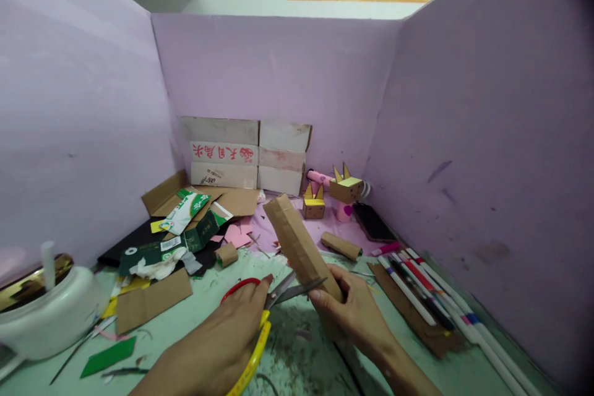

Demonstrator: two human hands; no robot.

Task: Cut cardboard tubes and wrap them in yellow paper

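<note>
My left hand (227, 334) is closed on a pair of scissors (263, 334) with red and yellow handles. The blades are parted and reach the lower left edge of a long folded piece of brown cardboard (297, 241). Whether they are cutting into it, I cannot tell. That cardboard is gripped near its lower end by my right hand (350, 303), thumb in front, and tilts up and to the left. Beyond it stand two small cardboard boxes with pointed ears, one low (314, 207) and one raised (346, 189) on a pink tube (344, 211).
Cardboard scraps and packaging (179, 241) pile up at left, behind a white pot (51, 309). A cardboard roll (341, 245), a black phone (374, 223) and several markers (424, 288) lie at right. Purple panels (278, 68) enclose the table on three sides.
</note>
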